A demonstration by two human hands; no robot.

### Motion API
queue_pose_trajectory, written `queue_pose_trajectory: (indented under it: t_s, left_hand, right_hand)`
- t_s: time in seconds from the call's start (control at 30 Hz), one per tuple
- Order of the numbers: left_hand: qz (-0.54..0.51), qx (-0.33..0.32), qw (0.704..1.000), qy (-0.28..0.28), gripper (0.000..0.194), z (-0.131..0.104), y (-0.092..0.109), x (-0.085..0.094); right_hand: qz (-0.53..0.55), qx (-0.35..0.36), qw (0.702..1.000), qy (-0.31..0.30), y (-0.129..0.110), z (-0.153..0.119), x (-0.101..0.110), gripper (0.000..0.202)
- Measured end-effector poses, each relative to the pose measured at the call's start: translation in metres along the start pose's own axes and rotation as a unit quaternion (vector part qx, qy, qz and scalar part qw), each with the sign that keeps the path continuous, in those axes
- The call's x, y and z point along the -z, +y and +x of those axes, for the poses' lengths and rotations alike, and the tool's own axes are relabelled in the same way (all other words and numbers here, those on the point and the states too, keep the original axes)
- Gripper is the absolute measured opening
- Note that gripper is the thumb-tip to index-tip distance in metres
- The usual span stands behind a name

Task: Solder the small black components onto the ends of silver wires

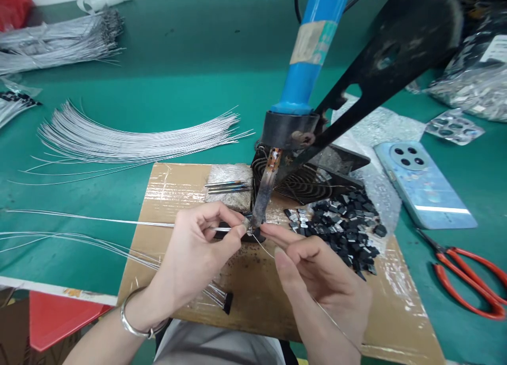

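My left hand (200,259) pinches thin white wires (119,221) that trail off to the left; their ends, hidden by the fingertips, meet the tip of a soldering iron (264,201). The iron has a blue handle and points downward in a black bracket (372,74). Between the thumb and fingers of my right hand (327,286) runs a thin solder wire (268,250), its end close to the iron's tip. What lies right under the tip is too small to make out. Below my left hand lies a black connector (227,303) with wires attached.
Cardboard (166,188) covers the green table's front. On it are a pile of small black parts (348,227), a fan (297,180) and metal rods (227,187) on a pale block. A white wire bundle (138,143) lies left; a phone (428,188) and red-handled cutters (467,280) lie right.
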State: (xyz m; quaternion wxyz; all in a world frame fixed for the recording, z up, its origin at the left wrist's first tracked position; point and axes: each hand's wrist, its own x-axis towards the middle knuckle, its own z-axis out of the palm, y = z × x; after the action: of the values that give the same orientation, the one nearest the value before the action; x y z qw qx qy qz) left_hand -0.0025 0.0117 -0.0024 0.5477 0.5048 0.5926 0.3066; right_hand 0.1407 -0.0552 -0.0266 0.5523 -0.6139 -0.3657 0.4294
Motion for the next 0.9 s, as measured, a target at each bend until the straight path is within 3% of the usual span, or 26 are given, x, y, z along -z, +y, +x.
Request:
queue_pose_trajectory:
  t_s: [0.67, 0.9]
  left_hand:
    - [0.006, 0.001, 1.000, 0.003, 0.009, -0.002, -0.002, 0.002]
    - [0.015, 0.003, 1.000, 0.002, 0.010, 0.001, -0.001, 0.001]
  right_hand:
    - [0.012, 0.001, 1.000, 0.000, 0.002, -0.001, -0.001, 0.023]
    - [-0.004, 0.055, 0.998, -0.025, 0.014, 0.002, 0.005, 0.022]
